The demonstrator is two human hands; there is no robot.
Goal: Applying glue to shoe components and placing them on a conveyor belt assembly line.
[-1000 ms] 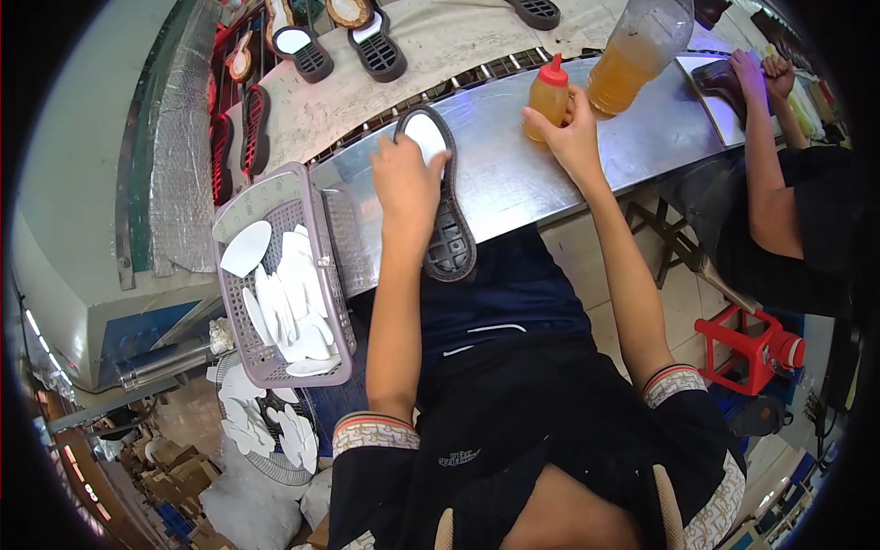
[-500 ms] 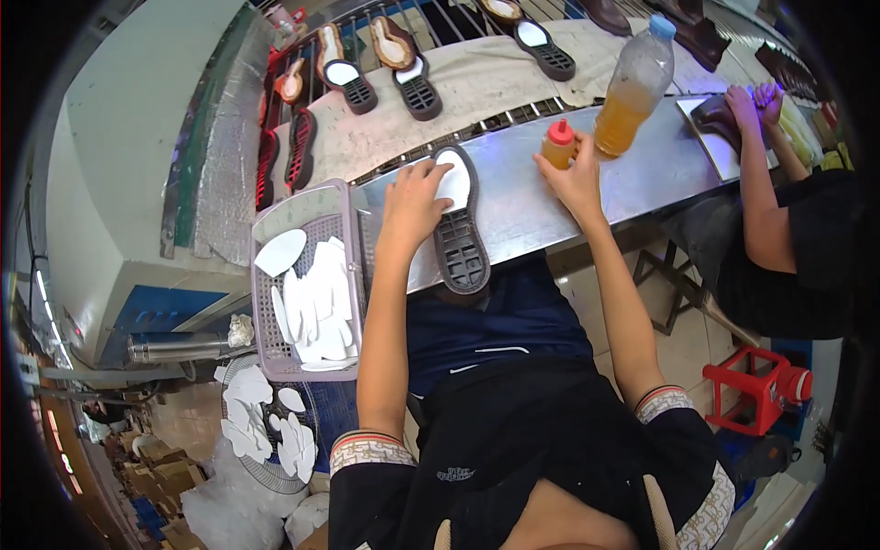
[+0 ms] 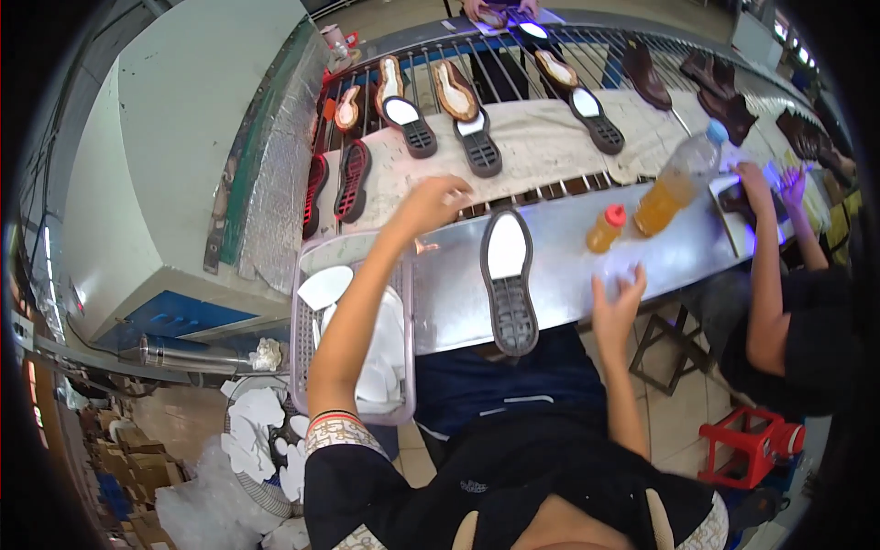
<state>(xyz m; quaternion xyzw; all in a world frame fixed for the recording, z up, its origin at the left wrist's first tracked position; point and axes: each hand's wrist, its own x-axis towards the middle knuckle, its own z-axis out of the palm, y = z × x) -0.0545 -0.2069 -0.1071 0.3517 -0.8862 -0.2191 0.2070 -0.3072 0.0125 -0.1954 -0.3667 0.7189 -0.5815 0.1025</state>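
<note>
A black shoe sole point(image 3: 513, 307) lies on the metal bench top point(image 3: 449, 302) in front of me, its heel end over the near edge. A white pad point(image 3: 507, 246) covers its far half, and the near half shows a ribbed grid. My left hand point(image 3: 434, 205) hovers to the left of and beyond the sole, fingers stretched and nothing seen in them. My right hand point(image 3: 619, 307) is off the bench's near side, empty, with thumb and fingers apart. Just beyond it stands a small squeeze bottle point(image 3: 604, 231) with a red cap and amber liquid.
A purple basket point(image 3: 411, 367) of white pads is at left, partly behind my left arm. A large bottle point(image 3: 674, 192) stands right. Soles point(image 3: 478, 147) and brown shoes point(image 3: 646, 75) line the cloth-covered conveyor point(image 3: 541, 142). A co-worker's hand point(image 3: 756, 188) works at right; another person's hands show at the back.
My left hand has let go of the sole and moved left and away. My right hand has released the small bottle and drawn back toward me. The view has tilted farther up.
</note>
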